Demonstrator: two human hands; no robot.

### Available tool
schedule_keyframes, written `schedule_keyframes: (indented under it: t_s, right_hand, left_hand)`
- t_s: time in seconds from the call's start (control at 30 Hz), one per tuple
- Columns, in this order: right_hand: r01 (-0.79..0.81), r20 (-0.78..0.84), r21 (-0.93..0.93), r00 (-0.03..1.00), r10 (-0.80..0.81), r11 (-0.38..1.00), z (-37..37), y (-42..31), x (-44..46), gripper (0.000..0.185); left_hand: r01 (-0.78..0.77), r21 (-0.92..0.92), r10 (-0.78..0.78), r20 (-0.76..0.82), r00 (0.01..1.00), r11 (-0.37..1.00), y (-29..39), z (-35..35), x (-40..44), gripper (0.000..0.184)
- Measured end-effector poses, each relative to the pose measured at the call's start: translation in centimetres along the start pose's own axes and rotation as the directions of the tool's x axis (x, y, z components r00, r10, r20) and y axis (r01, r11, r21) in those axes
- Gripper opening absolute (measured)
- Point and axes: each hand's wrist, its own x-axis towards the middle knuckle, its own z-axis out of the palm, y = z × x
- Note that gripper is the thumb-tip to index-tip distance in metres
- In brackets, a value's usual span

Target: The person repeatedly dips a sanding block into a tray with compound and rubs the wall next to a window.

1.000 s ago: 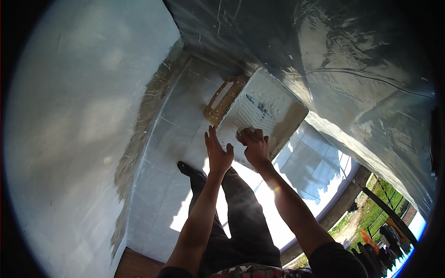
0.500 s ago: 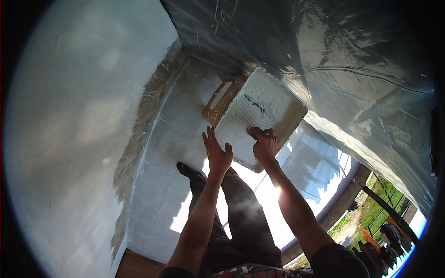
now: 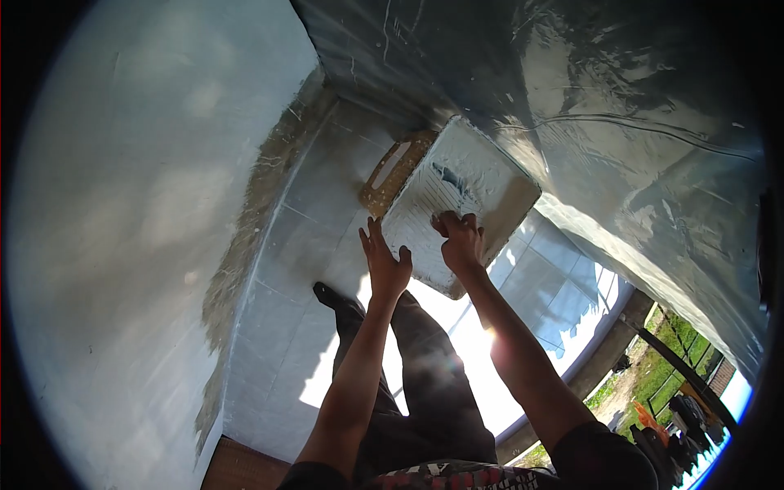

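A paint tray (image 3: 510, 200) with a ribbed slope and a coat of white paint lies tilted in front of me. In its paint shows a dark bare patch (image 3: 454, 179). My right hand (image 3: 462, 242) is over the ribbed part, its fingers bent down and pressed together; whatever they hold, if anything, is hidden. At the tray's near left edge is my left hand (image 3: 387, 263), fingers spread and thumb out, with nothing in it. I cannot tell whether it touches the rim. Against the tray's left side rests a brown, paint-spotted board with a slot handle (image 3: 411, 156).
A pale wall (image 3: 139, 220) with a rough brown strip along its edge rises on the left. Crinkled plastic sheeting (image 3: 621, 106) hangs on the right. Tiled floor (image 3: 286, 245) lies below, with sunlit patches near my legs. Outside, bags and clutter (image 3: 674, 425) stand at lower right.
My right hand has moved slightly up the ribbed slope, toward the dark patch, which looks a little wider. My left hand has shifted only slightly and stays open.
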Motion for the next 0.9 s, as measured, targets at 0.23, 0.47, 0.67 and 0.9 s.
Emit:
schedule_keyframes:
  t_s: [0.23,0.47,0.67,0.9]
  right_hand:
    - [-0.157,0.201,0.467,0.977,0.068,0.87,-3.1,2.6,0.4,0.029]
    - [-0.517,0.517,0.856,0.856,-0.012,0.022,-10.8,-4.6,-1.9,0.043]
    - [-0.463,0.384,0.873,0.846,-0.369,-0.152,-15.4,-15.3,-2.8,0.051]
    - [-0.474,0.319,0.868,0.761,-0.565,-0.147,-19.5,-30.5,-5.3,0.048]
  left_hand:
    - [0.042,0.014,-0.042,0.04,0.998,0.999,4.4,-6.3,-1.4,0.086]
    - [-0.215,0.007,0.211,-0.209,0.955,0.977,8.2,-16.4,-4.2,0.083]
    - [-0.243,0.028,0.232,-0.428,0.874,0.97,11.3,-24.9,-8.8,0.082]
    - [-0.334,0.153,0.343,-0.689,0.639,0.93,12.4,-36.9,-14.6,0.078]
